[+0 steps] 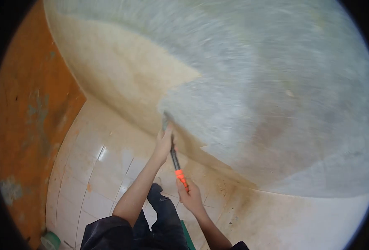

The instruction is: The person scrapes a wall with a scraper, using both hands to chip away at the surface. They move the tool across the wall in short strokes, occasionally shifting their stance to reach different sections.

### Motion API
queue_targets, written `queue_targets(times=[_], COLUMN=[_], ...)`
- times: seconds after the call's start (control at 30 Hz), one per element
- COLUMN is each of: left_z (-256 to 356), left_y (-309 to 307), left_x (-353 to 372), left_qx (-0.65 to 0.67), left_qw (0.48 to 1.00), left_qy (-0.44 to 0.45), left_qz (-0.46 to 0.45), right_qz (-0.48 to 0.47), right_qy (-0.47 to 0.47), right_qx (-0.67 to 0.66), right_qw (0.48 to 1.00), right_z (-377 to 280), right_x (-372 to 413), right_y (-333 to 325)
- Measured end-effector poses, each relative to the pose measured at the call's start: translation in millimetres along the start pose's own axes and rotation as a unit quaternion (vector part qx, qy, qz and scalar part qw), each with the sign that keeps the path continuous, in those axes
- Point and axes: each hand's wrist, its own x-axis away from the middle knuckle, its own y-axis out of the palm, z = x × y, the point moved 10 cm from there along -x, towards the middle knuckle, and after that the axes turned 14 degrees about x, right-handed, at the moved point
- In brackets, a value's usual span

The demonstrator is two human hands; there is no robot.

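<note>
Both my hands are on a long-handled scraper (pixel 175 159) with a dark shaft and an orange grip. Higher up, my left hand (pixel 165 139) is closed around it near the head. My right hand (pixel 190 198) wraps the orange grip at the lower end. The scraper's head is slightly blurred and meets the wall where a beige coating (pixel 122 62) borders a rough grey surface (pixel 217 91). Below the head, a narrow beige strip of coating runs along the bottom of the wall.
An orange wall (pixel 34 104) with worn grey patches stands on the left. Pale floor tiles (pixel 97 175) with dust and brown stains lie below, around my legs (pixel 163 216). A green round object (pixel 50 241) sits at the lower left. Part of another green thing (pixel 187 234) shows beside my leg.
</note>
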Motion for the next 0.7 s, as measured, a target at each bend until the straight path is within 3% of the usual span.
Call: queue_targets(times=[0.03,0.1,0.23,0.3,0.33,0.37,0.53,0.7], left_z=[-16,-48,-31,-15,-7,-124,-179,-208], left_y=[1,21,-1,13,18,69,113,116], left_x=[17,46,31,41,43,67,70,68], left_qx=[-0.007,-0.016,-0.030,-0.044,-0.034,-0.072,-0.011,0.001], left_qw=[0.999,0.999,0.996,0.992,0.992,0.996,0.998,0.992], left_qy=[-0.023,-0.022,-0.069,-0.103,-0.104,-0.040,0.019,0.048], left_qz=[0.042,0.025,0.047,0.054,0.063,0.039,0.060,0.112], right_qz=[0.012,-0.042,-0.073,-0.106,-0.114,-0.098,-0.079,-0.057], right_qy=[0.001,0.074,0.125,0.155,0.159,0.112,0.154,0.148], right_qx=[-0.002,-0.074,-0.020,-0.136,-0.127,-0.190,-0.260,-0.190], right_qw=[1.000,0.994,0.989,0.973,0.972,0.970,0.950,0.969], right_z=[4,33,-2,-9,-23,105,156,214], right_x=[9,48,36,40,39,69,53,39], right_y=[-17,-21,11,19,17,-32,-76,-92])
